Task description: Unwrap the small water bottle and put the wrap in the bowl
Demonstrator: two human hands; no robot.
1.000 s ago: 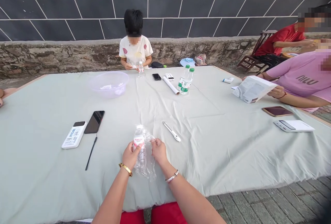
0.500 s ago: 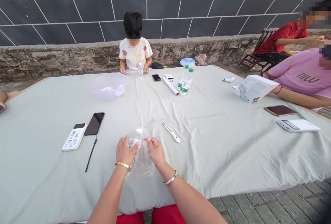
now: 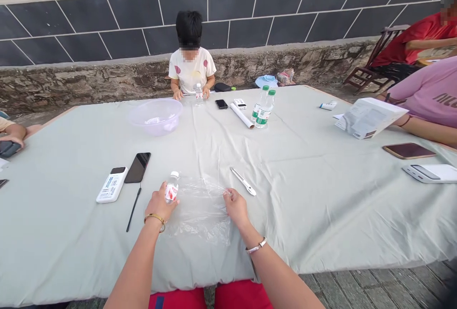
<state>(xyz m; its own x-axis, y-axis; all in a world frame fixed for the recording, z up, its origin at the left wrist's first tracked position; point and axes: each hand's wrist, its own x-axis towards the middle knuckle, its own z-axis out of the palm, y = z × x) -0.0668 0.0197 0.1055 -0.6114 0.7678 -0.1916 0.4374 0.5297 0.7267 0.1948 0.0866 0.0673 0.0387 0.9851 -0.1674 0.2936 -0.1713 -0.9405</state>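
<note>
Now the hands have moved apart. Left hand (image 3: 159, 203) fingers wrap the small clear plastic bottle (image 3: 172, 189), standing upright, cap toward 12 o'clock. Right hand (image 3: 235, 205) fingers pinch the flat clear plastic bag (image 3: 202, 206) on the worktop (image 3: 321, 194).

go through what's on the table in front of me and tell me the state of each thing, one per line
Left hand: gripping the small bottle.
Small bottle: upright, cap on.
Right hand: pinching the plastic sheet's edge.
Plastic sheet: spread flat, wrinkled.
Bowl: upright, open.
Black phone: screen dark.
Two green-capped bottles: standing, capped.
Pen: lying flat.
</note>
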